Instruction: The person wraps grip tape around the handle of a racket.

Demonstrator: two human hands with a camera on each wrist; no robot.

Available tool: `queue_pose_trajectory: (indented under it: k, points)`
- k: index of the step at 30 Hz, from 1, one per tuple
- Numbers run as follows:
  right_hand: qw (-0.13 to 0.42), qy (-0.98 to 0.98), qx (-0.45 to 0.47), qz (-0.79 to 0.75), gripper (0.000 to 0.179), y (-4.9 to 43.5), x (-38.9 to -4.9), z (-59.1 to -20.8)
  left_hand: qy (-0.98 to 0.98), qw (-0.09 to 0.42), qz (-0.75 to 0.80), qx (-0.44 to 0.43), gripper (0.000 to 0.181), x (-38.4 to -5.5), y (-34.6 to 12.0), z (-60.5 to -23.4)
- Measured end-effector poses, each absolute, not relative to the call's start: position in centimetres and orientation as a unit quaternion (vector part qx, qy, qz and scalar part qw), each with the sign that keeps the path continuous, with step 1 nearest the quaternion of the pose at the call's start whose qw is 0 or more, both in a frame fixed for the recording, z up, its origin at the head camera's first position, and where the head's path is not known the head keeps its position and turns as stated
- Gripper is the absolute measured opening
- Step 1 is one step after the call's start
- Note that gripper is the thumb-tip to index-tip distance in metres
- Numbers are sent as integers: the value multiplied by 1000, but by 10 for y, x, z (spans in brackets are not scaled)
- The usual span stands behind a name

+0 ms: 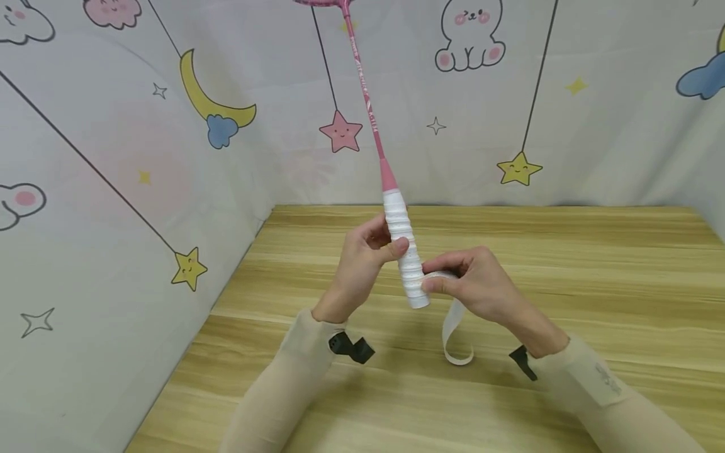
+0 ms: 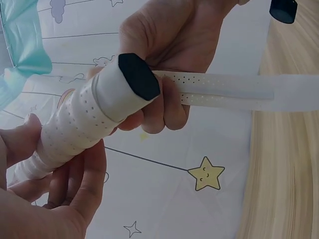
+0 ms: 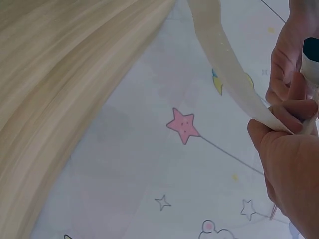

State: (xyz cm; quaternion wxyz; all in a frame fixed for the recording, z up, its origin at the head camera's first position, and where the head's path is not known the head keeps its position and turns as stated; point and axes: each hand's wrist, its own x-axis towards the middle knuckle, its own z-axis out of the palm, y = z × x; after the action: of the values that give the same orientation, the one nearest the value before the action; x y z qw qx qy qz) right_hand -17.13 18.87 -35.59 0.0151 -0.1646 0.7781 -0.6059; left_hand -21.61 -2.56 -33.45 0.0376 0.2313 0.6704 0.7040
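A pink badminton racket [image 1: 368, 104] is held tilted above the table, its head cut off at the top of the head view. White perforated grip tape winds round its handle [image 1: 403, 236] in overlapping ridges. My left hand [image 1: 362, 261] grips the middle of the wrapped handle, thumb across the front. Close to the butt end, my right hand [image 1: 481, 283] pinches the tape against the handle. A loose tail of grip tape [image 1: 451, 327] hangs below that hand and curls at its end. In the left wrist view the dark end cap [image 2: 138, 77] faces the camera.
Beneath the hands lies a wood-grain table [image 1: 595, 283]. Behind and to the left hangs a white cloth [image 1: 408, 163] printed with stars, moons and animals. Dark straps [image 1: 351, 347] stick out from the sleeves at the wrists. A teal object [image 2: 25, 45] shows at the left wrist view's edge.
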Motion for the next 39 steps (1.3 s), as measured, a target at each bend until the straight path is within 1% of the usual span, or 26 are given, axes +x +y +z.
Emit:
queue_pose_trajectory:
  k: [2,6,8,12,15,17,18,19,21,23,24,26,31,33,35,39]
  points:
    - [15,774,-166,-611,25,189,-171,-355,651,54,719,239,51,-217,-27,-335]
    - [26,764,-159,-624,28,192,-173,-355,614,81,746,245,85,-219,-29,-337]
    - [38,759,-154,-632,31,194,-174,-356,595,91,761,243,92,-220,-29,-337]
    - [64,749,-152,-642,39,195,-176,-357,557,116,787,239,84,-221,-28,-337]
    - [80,742,-161,-646,45,194,-177,-357,532,136,800,241,89,-222,-28,-338]
    - [87,740,-166,-646,46,193,-177,-358,520,146,805,246,93,-223,-28,-338]
    - [90,740,-168,-646,46,193,-177,-358,515,150,807,247,92,-223,-28,-338]
    - [90,740,-168,-645,45,193,-177,-358,512,153,808,249,84,-223,-28,-338]
    - [87,742,-166,-643,43,192,-177,-357,510,156,809,249,61,-221,-28,-337]
    - [79,745,-161,-643,40,192,-177,-356,516,152,806,245,40,-220,-27,-336]
    - [75,747,-156,-642,38,192,-177,-356,524,147,804,241,36,-219,-26,-335]
    - [63,753,-145,-638,36,192,-176,-356,553,127,791,228,39,-217,-24,-334]
    - [44,772,-120,-623,32,191,-176,-356,659,43,727,187,54,-213,-18,-334]
    - [40,778,-113,-617,31,191,-176,-357,684,17,708,174,57,-213,-17,-334]
    - [36,783,-108,-612,30,192,-177,-357,692,5,703,163,56,-214,-16,-335]
    - [33,784,-104,-612,29,192,-176,-357,684,-5,713,151,54,-218,-17,-336]
